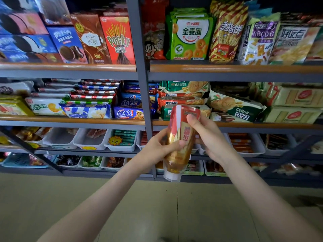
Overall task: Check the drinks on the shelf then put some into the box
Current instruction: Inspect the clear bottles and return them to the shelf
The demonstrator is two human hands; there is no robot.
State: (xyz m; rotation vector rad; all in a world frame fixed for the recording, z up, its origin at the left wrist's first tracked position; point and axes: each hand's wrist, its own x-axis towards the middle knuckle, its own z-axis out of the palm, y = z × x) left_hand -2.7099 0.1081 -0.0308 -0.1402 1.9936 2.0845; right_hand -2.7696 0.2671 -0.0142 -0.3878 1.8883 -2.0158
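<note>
A drink bottle (180,137) with amber liquid and a red and gold label is held upside down in front of the shelf, its white cap pointing at the floor. My left hand (160,145) grips its middle from the left, thumb across the label. My right hand (208,137) holds the upper end from the right, thumb pressed on the red part near the bottle's base. No box is in view.
A grey metal shelf unit (139,74) with wooden edges fills the view, stocked with biscuit boxes, snack bags and cracker packs. Lower tiers hold white trays (89,142) of small snacks. Beige floor tiles (52,198) lie below.
</note>
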